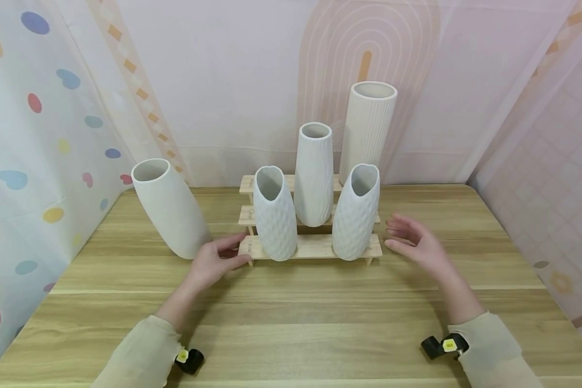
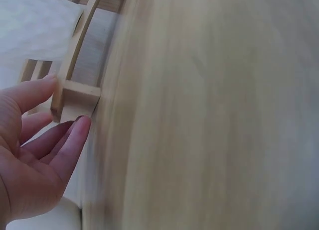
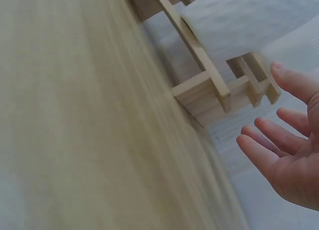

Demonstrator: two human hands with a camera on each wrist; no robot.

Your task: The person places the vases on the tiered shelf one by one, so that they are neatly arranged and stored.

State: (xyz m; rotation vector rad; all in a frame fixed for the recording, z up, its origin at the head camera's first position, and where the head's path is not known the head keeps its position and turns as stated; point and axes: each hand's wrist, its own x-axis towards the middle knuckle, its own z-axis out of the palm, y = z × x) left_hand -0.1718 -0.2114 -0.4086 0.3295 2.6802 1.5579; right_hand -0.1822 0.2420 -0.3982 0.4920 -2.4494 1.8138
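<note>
- Pastel backdrop sheets, printed with hearts and an arch, are hung behind a light wooden counter (image 1: 291, 323), seen from the head view.
- A stepped wooden rack (image 1: 315, 245) is placed at the middle of the counter. Two textured white vases, the left front vase (image 1: 275, 214) and the right front vase (image 1: 356, 213), are stood on its lowest step; a taller middle vase (image 1: 314, 173) is set on the step behind, and a ribbed tall vase (image 1: 367, 126) is seen at the back.
- A smooth white vase (image 1: 171, 207) is stood on the counter left of the rack, apart from it.
- The left hand (image 1: 216, 264) is laid at the rack's left end, fingers (image 2: 75, 140) nearly straight and slightly spread, with fingertips touching the wooden corner; nothing is gripped.
- The right hand (image 1: 414, 241) is held just beside the rack's right end, fingers (image 3: 261, 150) spread and relaxed, touching nothing.
- Risk, as judged: the vases are tall and narrow, so the rack could be jolted by an uneven push or lift from one end, and the front vases could be tipped off the step.
</note>
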